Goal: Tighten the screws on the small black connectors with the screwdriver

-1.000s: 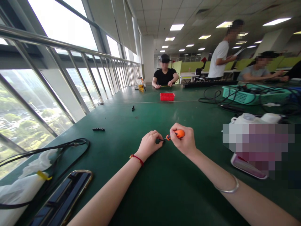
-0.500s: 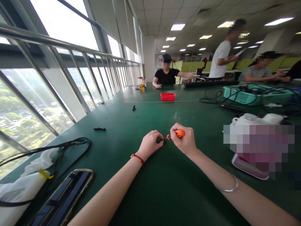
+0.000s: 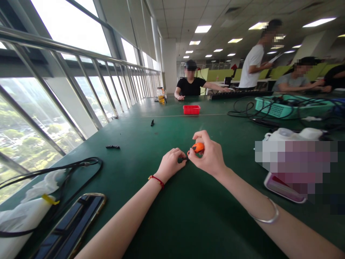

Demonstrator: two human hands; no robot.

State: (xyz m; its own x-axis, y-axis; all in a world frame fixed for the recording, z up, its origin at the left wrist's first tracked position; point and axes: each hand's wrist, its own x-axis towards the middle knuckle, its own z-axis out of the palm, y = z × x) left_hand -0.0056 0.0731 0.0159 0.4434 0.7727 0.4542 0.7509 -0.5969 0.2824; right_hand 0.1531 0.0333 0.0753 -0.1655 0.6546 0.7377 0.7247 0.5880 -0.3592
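My right hand [image 3: 210,153] grips a screwdriver [image 3: 198,147] by its orange and black handle, thumb below and index finger raised off it. The tool slants down and left toward my left hand [image 3: 170,162]. That hand is closed in a pinch on a small black part [image 3: 182,159], mostly covered by the fingers, just above the green table [image 3: 172,223]. The screwdriver's tip is at or very near this part; contact cannot be made out. Two more small black pieces lie farther off: one flat piece [image 3: 112,147] and one standing piece [image 3: 152,123].
A red tray [image 3: 191,109] sits ahead. At left are a phone [image 3: 72,223], black cables [image 3: 98,169] and a white wrapped object [image 3: 24,219]. On the right stand a green basket [image 3: 280,108] with cables and a white container [image 3: 288,135]. A person [image 3: 190,86] sits across the table.
My right hand has shifted its grip on the screwdriver: the index finger has lifted from the handle, and hand and tool sit slightly farther left. My left hand stays nearly still.
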